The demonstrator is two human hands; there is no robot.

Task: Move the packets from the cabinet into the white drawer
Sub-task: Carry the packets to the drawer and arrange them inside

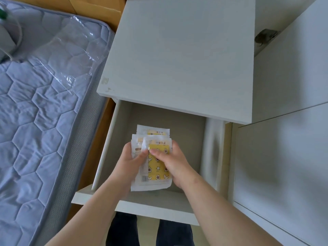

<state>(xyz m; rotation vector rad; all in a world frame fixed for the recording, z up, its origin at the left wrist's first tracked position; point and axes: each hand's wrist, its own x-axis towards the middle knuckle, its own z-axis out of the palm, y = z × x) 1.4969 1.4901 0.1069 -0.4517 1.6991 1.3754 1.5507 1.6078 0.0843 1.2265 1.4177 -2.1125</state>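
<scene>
Gripping packets between both hands, over drawer

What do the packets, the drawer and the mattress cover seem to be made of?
Packets: probably thin plastic film, slightly glossy, white edges and yellow printed front. Drawer: seemingly white laminated board, matte, with flat square edges. Mattress cover: quilted grey-blue fabric with stitched hexagons, under clear crinkled plastic wrap.

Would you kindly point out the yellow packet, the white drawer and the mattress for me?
yellow packet [158, 170], head view, on its patterned yellow face.
white drawer [150, 210], head view, on its front rim.
mattress [44, 121], head view, on its quilted top.
</scene>
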